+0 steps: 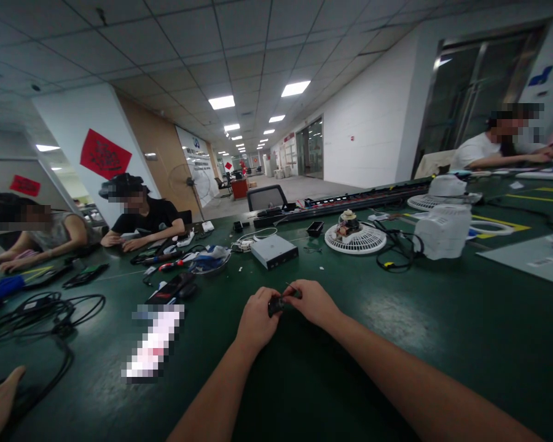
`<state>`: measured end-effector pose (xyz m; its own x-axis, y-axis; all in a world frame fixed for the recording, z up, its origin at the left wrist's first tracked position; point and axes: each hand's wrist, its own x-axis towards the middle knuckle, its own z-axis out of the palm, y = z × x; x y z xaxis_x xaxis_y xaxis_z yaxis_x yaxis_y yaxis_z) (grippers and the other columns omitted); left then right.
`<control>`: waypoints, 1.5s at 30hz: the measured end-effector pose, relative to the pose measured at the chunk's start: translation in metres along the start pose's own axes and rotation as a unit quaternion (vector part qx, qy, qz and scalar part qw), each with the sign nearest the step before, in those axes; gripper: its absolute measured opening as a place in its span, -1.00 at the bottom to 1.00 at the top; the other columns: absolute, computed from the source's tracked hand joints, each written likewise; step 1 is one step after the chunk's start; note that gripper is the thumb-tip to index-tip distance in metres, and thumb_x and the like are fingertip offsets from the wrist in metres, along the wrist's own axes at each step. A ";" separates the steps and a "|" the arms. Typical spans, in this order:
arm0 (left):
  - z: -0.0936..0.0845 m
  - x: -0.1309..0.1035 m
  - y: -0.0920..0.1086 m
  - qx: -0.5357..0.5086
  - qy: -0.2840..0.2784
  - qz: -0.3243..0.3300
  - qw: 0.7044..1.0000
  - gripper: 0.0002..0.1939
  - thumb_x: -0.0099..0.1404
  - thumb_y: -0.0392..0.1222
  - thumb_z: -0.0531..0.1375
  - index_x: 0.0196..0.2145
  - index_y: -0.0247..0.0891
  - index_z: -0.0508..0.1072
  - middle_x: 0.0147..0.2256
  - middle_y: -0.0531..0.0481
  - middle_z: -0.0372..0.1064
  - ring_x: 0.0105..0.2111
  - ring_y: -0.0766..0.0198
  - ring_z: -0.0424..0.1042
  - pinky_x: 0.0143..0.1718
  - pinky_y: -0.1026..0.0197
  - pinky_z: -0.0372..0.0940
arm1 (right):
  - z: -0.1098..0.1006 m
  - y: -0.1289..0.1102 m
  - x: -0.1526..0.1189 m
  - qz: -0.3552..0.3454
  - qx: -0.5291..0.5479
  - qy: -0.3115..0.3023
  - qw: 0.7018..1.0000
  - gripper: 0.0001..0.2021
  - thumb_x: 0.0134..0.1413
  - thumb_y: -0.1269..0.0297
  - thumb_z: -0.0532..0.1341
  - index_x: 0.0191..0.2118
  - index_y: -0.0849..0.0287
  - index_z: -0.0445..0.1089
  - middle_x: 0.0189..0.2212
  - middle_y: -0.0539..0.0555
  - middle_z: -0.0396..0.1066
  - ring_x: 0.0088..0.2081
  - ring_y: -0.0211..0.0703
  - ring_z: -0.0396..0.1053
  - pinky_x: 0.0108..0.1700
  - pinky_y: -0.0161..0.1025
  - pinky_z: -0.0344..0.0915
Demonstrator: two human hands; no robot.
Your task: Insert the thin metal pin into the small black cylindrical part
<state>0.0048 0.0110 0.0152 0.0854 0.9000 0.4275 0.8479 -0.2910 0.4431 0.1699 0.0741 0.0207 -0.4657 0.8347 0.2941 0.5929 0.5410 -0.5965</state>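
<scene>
My left hand (260, 318) is closed around a small dark cylindrical part (274, 306), held just above the green table. My right hand (314, 302) meets it from the right, thumb and forefinger pinched against the end of the part. A thin dark sliver (291, 286), perhaps a wire or a slim tool, sticks up from the right fingertips; its kind is too small to make out. Beyond my hands lies a grey metal optical drive (274, 250). To its right a white fan grille (356, 238) carries a motor on top.
A white housing (443, 232) with black cable stands at right. Left are a blurred-out bright phone-like object (156, 344), coiled black cables (41, 310) and a bowl with blue plastic (209, 259). Co-workers sit across; another person's hand (0, 402) shows lower left.
</scene>
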 end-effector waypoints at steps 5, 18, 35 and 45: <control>0.000 -0.001 0.001 0.004 -0.003 0.001 1.000 -0.70 0.12 -0.40 0.26 -0.19 -0.15 0.43 -0.17 0.01 0.42 -0.15 0.16 0.39 -0.11 0.12 0.27 | -0.001 -0.003 -0.001 0.000 -0.026 -0.019 0.999 -0.87 0.06 0.19 0.27 -0.29 0.06 0.53 -0.35 -0.02 0.53 -0.32 -0.18 0.42 -0.34 -0.30 0.17; 0.000 -0.001 0.001 0.000 -0.009 0.030 0.999 -0.71 0.18 -0.40 0.22 -0.14 -0.15 0.45 -0.15 0.01 0.47 -0.12 0.13 0.42 -0.06 0.08 0.28 | -0.005 -0.006 -0.003 0.036 -0.159 -0.075 0.984 -0.69 0.23 0.02 0.11 -0.30 0.11 0.48 -0.38 0.05 0.51 -0.33 -0.15 0.44 -0.41 -0.29 0.12; 0.003 0.003 -0.011 0.051 0.019 -0.014 0.998 -0.60 0.16 -0.41 0.24 -0.02 -0.21 0.47 -0.05 -0.05 0.49 -0.03 0.16 0.42 0.06 0.07 0.22 | -0.006 -0.009 -0.005 -0.061 -0.180 -0.078 0.979 -0.68 0.27 0.23 0.01 -0.07 0.05 0.48 -0.22 0.11 0.51 -0.18 -0.08 0.43 -0.16 -0.23 0.23; 0.001 0.003 -0.012 0.065 -0.006 0.008 0.998 -0.60 0.16 -0.44 0.21 -0.05 -0.19 0.50 -0.06 -0.04 0.50 -0.05 0.14 0.42 0.03 0.06 0.24 | -0.010 -0.017 -0.008 -0.073 -0.204 -0.082 0.973 -0.70 0.22 0.18 0.05 -0.14 0.04 0.53 -0.24 0.09 0.54 -0.20 -0.08 0.44 -0.15 -0.25 0.23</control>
<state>-0.0048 0.0171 0.0107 0.1053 0.8992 0.4247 0.9069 -0.2621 0.3300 0.1699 0.0595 0.0362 -0.6422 0.7369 0.2109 0.7090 0.6757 -0.2019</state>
